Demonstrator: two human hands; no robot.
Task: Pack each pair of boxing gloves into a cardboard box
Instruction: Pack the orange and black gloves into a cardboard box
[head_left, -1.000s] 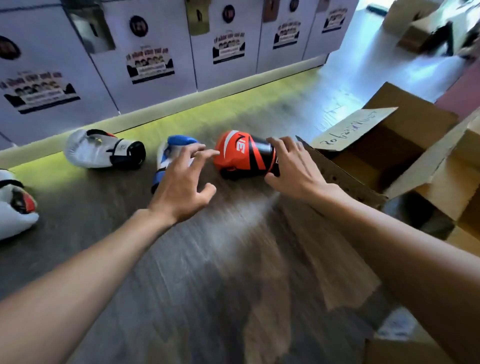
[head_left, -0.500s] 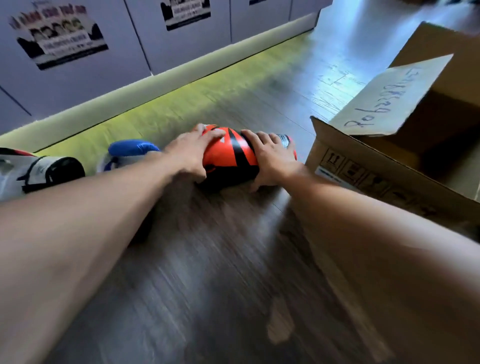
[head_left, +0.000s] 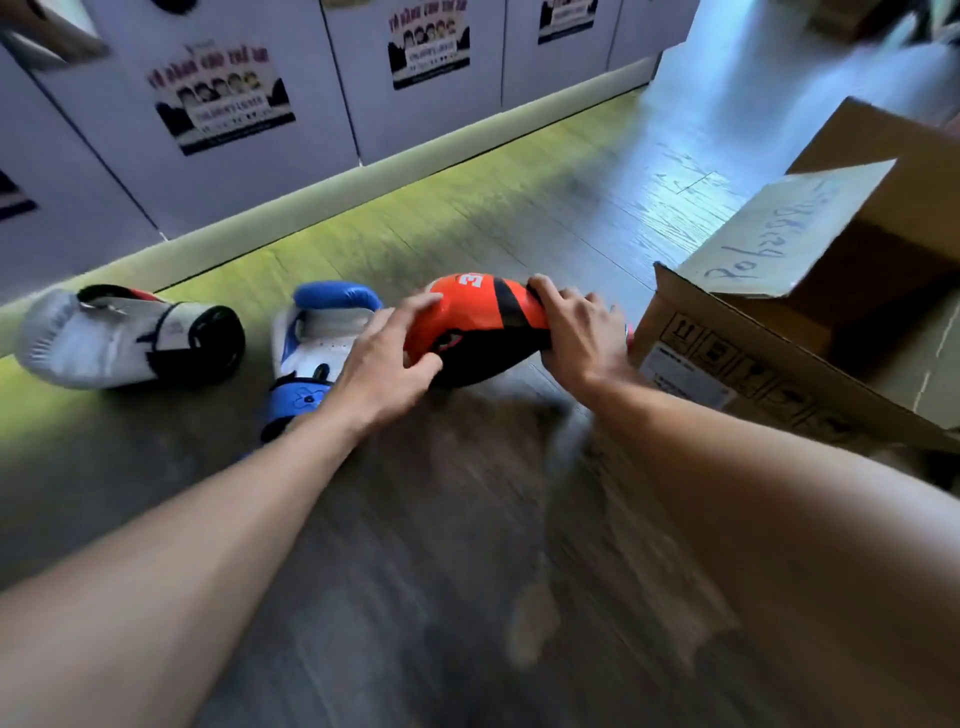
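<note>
An orange-and-black boxing glove (head_left: 478, 322) sits just above the dark wooden floor, held from both ends. My left hand (head_left: 384, 358) grips its rounded padded end, fingers curled over the top. My right hand (head_left: 576, 332) wraps round its cuff end. Immediately right of it stands an open cardboard box (head_left: 769, 353) with a handwritten flap raised. A blue-and-white glove (head_left: 317, 343) lies behind my left hand, partly hidden by it. Farther left lies a white-and-black glove (head_left: 124, 338).
A row of pale locker doors with posters (head_left: 223, 98) runs along the back, above a yellow-green baseboard strip (head_left: 363, 176). Dark floor stretches toward me between my forearms. More cardboard shows blurred at the top right corner.
Both hands went from reaching toward the orange glove to gripping it at both ends. The glove now looks slightly raised and tilted. The view has shifted, showing the white glove again.
</note>
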